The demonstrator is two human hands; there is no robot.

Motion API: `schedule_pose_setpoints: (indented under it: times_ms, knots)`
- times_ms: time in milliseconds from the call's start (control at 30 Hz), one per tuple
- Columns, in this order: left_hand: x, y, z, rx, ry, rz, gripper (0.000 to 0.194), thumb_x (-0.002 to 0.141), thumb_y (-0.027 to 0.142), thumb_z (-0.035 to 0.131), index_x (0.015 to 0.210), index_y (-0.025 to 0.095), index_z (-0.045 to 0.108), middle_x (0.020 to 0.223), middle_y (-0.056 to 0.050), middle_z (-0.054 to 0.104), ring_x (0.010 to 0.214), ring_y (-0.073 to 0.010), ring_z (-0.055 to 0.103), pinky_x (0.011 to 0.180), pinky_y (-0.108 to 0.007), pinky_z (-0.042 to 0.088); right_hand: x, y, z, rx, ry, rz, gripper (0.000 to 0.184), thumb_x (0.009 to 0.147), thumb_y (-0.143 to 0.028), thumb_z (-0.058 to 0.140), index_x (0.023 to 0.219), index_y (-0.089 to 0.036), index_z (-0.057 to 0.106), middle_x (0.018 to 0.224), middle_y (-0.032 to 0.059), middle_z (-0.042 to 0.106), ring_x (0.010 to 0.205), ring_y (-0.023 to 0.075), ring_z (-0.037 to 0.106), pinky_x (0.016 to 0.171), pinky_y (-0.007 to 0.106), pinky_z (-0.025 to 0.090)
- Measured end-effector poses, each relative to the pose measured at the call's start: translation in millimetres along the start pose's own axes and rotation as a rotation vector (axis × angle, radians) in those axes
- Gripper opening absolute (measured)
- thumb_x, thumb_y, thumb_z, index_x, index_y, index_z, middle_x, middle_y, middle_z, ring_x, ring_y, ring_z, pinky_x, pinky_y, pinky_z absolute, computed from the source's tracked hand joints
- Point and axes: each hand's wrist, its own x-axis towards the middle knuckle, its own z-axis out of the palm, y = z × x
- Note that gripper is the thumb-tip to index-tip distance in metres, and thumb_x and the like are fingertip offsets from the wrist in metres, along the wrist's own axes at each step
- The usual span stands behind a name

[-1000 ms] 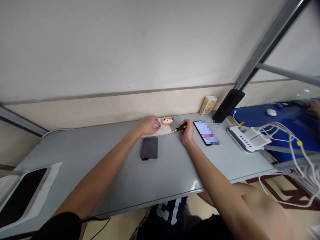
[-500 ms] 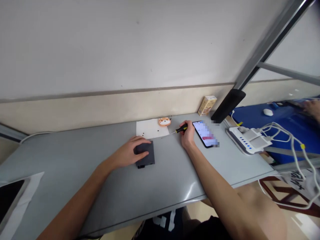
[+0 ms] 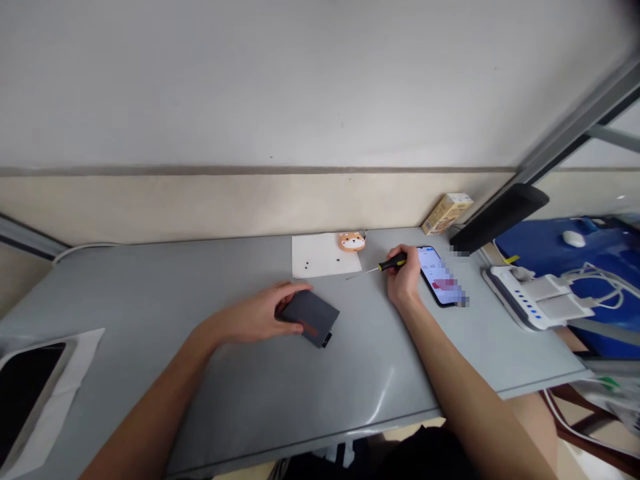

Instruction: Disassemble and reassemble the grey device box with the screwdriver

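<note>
My left hand (image 3: 267, 312) grips a flat dark grey box (image 3: 316, 315) by its left side, thumb along the near edge and fingers along the far one. A small black piece sticks out at the box's near right corner. In my right hand (image 3: 404, 275) is a black and yellow screwdriver (image 3: 391, 263), its thin shaft pointing left and down towards the desk. Beyond the box lies a white sheet of paper (image 3: 320, 257) with several tiny dark bits on it, perhaps screws. An orange animal-face case (image 3: 352, 241) rests on the paper's right end.
A lit phone (image 3: 440, 277) lies just right of my right hand. Farther right are a white power strip (image 3: 535, 300) with plugs and cables, a black cylinder (image 3: 500, 217) and a small carton (image 3: 447, 213). A dark-screened device (image 3: 30, 380) sits at the left edge.
The box has turned so its protruding black piece now points to the near right, and my left hand has shifted from lying over it to holding its side. My view has swung left.
</note>
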Motion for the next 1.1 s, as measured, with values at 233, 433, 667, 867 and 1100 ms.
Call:
schedule_pose_setpoints:
  times_ms: [233,433,667,867,1100]
  knots:
    - [4,7,9.8,0.076,0.095,0.005,0.062,0.075,0.038,0.084,0.132,0.034,0.060,0.123,-0.005,0.063,0.099,-0.0247,0.071,0.079,-0.033,0.060,-13,-16,-2,-0.175,-0.150,-0.292,0.037,0.082,-0.033,0.050,0.046,-0.022,0.049,0.050,-0.0004,0.043,0.054,0.0137,0.042,0.052,0.029,0.032]
    - [20,15,50.4,0.222,0.328,-0.009,0.066,0.075,0.045,0.085,0.130,0.026,0.054,0.131,-0.010,0.056,0.124,-0.0329,0.058,0.106,-0.052,0.051,-38,-40,-7,-0.482,-0.492,-0.507,0.038,0.082,-0.023,0.048,0.044,-0.021,0.051,0.046,-0.0001,0.044,0.049,0.0135,0.039,0.052,0.032,0.025]
    - [18,7,40.8,0.177,0.209,0.071,0.067,0.080,0.035,0.081,0.140,0.032,0.052,0.138,-0.007,0.055,0.133,-0.0294,0.052,0.113,-0.049,0.048,-56,-34,-2,-0.504,-0.497,-0.566,0.035,0.081,-0.020,0.047,0.045,-0.022,0.048,0.045,-0.0016,0.044,0.046,0.0128,0.040,0.051,0.031,0.027]
    - [25,6,55.4,0.204,0.249,0.045,0.070,0.082,0.041,0.080,0.145,0.032,0.049,0.142,-0.008,0.053,0.134,-0.0309,0.050,0.115,-0.052,0.045,-58,-41,-4,-0.431,-0.384,-0.718,0.039,0.085,-0.019,0.046,0.047,-0.022,0.048,0.047,-0.0001,0.046,0.047,0.0141,0.041,0.052,0.033,0.026]
    - [25,-5,64.1,0.259,0.255,0.014,0.091,0.076,0.057,0.084,0.154,0.039,0.042,0.135,-0.009,0.050,0.129,-0.0333,0.050,0.115,-0.055,0.044,-85,-30,8,-0.386,-0.645,-0.695,0.040,0.097,-0.024,0.044,0.060,-0.023,0.060,0.056,0.0013,0.057,0.053,0.0153,0.050,0.056,0.033,0.034]
